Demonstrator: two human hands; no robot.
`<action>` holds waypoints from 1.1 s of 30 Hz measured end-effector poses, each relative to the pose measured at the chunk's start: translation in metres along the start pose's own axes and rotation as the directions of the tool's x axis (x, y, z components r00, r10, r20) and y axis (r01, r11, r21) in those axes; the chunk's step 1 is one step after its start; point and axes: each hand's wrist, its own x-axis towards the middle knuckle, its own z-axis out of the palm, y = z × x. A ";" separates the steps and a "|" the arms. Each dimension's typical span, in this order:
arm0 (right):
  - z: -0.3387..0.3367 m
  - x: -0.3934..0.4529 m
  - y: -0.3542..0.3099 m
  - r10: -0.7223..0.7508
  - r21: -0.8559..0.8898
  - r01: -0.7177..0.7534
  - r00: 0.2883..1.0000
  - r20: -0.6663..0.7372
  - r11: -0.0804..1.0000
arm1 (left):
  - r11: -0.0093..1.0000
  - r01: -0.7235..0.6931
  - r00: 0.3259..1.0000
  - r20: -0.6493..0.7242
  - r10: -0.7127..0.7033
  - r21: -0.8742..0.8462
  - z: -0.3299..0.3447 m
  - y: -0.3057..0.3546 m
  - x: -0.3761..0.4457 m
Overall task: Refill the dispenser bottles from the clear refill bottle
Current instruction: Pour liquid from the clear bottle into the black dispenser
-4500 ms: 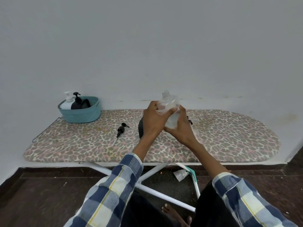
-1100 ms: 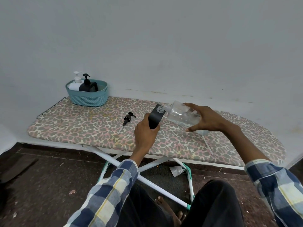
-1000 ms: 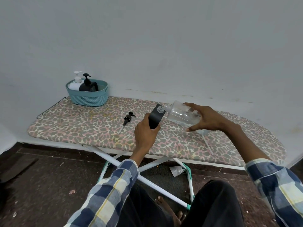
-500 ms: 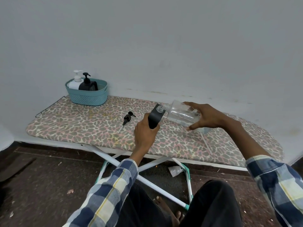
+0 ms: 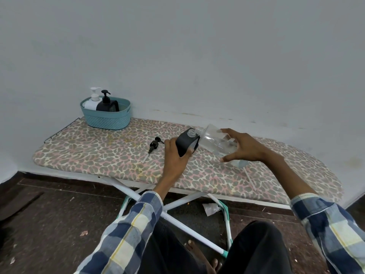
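Observation:
My left hand (image 5: 176, 155) grips a black dispenser bottle (image 5: 185, 141) with its pump off, tilted to the right above the ironing board (image 5: 102, 153). My right hand (image 5: 244, 147) holds the clear refill bottle (image 5: 214, 142) tipped on its side, its neck meeting the black bottle's open mouth. The black pump head (image 5: 154, 144) with its tube lies on the board left of my hands.
A teal basket (image 5: 107, 118) at the board's far left holds a white dispenser bottle (image 5: 92, 101) and a black dispenser bottle (image 5: 107, 104). A clear pump with a thin tube (image 5: 249, 177) lies on the board under my right wrist. The wall runs behind the board; crumpled paper (image 5: 211, 208) lies on the floor.
Since 4.5 s ago the clear bottle went from upright in both hands to tipped against the black bottle. Over the last second the pose has barely changed.

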 end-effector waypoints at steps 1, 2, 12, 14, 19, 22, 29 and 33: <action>0.005 0.000 0.001 -0.001 0.030 0.001 1.000 -0.013 1.000 | 0.999 0.026 1.000 0.013 -0.026 -0.043 -0.002 0.000 0.002; 0.010 0.000 0.002 0.000 0.054 0.001 1.000 -0.030 0.999 | 0.994 0.055 0.998 0.025 -0.053 -0.092 -0.005 0.000 0.004; -0.002 0.000 0.010 -0.015 0.109 0.019 0.999 -0.041 0.994 | 0.966 0.066 0.974 0.227 -0.009 -0.248 -0.027 -0.008 0.020; -0.007 -0.001 0.011 -0.018 0.098 0.020 1.000 -0.017 0.995 | 0.972 0.030 0.974 0.226 0.024 -0.231 -0.023 -0.009 0.019; -0.010 -0.005 0.013 -0.012 0.075 0.010 0.999 0.031 0.997 | 0.989 -0.070 0.977 0.194 0.094 -0.127 -0.021 -0.010 0.017; -0.009 -0.007 0.014 -0.011 0.056 0.009 0.999 0.045 0.998 | 0.990 -0.070 0.982 0.168 0.089 -0.119 -0.021 -0.011 0.017; -0.012 -0.006 0.020 0.011 0.050 -0.014 0.998 0.060 0.999 | 0.988 -0.119 0.980 0.146 0.132 -0.095 -0.022 -0.010 0.015; -0.017 -0.003 0.021 0.019 0.046 -0.023 0.997 0.072 0.999 | 0.984 -0.154 0.977 0.137 0.166 -0.094 -0.021 -0.008 0.012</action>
